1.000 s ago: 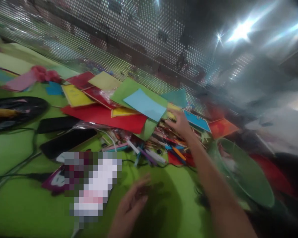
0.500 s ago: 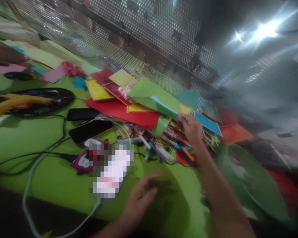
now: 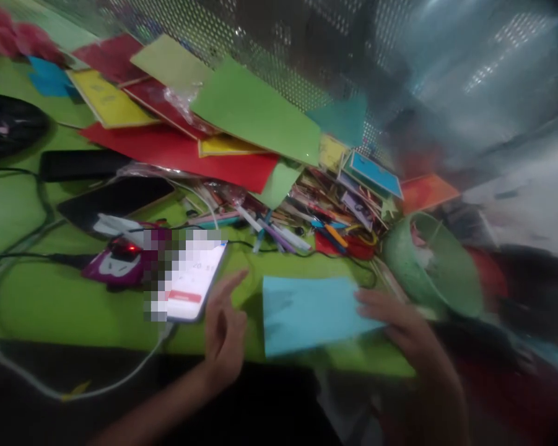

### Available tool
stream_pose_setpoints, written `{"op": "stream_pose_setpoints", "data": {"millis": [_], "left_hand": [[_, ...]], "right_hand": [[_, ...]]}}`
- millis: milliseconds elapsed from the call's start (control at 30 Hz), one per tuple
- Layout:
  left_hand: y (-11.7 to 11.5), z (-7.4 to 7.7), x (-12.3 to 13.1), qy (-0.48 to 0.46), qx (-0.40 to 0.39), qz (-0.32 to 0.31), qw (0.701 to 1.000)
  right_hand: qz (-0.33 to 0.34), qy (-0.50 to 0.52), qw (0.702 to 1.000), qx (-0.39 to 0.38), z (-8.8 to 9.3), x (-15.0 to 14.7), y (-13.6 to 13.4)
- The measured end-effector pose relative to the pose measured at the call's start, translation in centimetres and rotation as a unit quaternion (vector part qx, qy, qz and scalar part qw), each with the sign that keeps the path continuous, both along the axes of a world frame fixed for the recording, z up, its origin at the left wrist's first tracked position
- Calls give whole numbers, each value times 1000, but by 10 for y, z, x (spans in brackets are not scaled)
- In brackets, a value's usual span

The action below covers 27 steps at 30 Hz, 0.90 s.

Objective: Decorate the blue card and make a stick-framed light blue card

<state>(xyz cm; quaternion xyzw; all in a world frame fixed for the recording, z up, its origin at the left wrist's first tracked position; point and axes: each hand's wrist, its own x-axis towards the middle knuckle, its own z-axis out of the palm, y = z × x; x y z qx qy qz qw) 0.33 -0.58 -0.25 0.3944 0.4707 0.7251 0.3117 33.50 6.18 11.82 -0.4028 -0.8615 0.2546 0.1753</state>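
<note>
- Head view: the light-blue sheet [image 3: 306,313] lies flat on the green table [image 3: 51,297] close to its near edge, between the two hands; a second ago it sat on top of the paper pile at the far side, under the right hand's reach.
- Right hand [image 3: 399,322] has come back from that pile with the sheet; its fingers lie across the sheet's right edge, the thumb is hidden, and I cannot tell whether it pinches the paper or only presses it down.
- Left hand [image 3: 223,328] rests at the near edge, fingers loosely apart and holding nothing; its forefinger points toward the lower corner of the lit phone [image 3: 195,285] just beside it, and the sheet's left edge is near but apart from it.
- With the blue sheet gone, the large green sheet [image 3: 255,111] now tops the pile, over the red sheet [image 3: 167,152]; so one sheet stands singled out in front of the person, while the others stay stacked at the far edge.
- Loose pens [image 3: 279,232] lie between pile and sheet; a green bowl [image 3: 427,266] sits tilted toward the right edge, just beyond the right hand.
- Much of the picture is blurred — finer detail cannot be told.
</note>
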Motion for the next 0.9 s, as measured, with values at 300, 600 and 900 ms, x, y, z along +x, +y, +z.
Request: {"op": "stream_pose_setpoints", "data": {"millis": [300,600,900], "left_hand": [[3,0,-11,423,-61,-294,855],[30,3,-2,626,-76,-293,719],[31,-13,-2,624,-60,-265,733]], "right_hand": [[64,-184,980,-26,-35,0,-35],[13,-189,981,34,-6,-52,25],[-109,-220,960,136,-8,-102,144]]}}
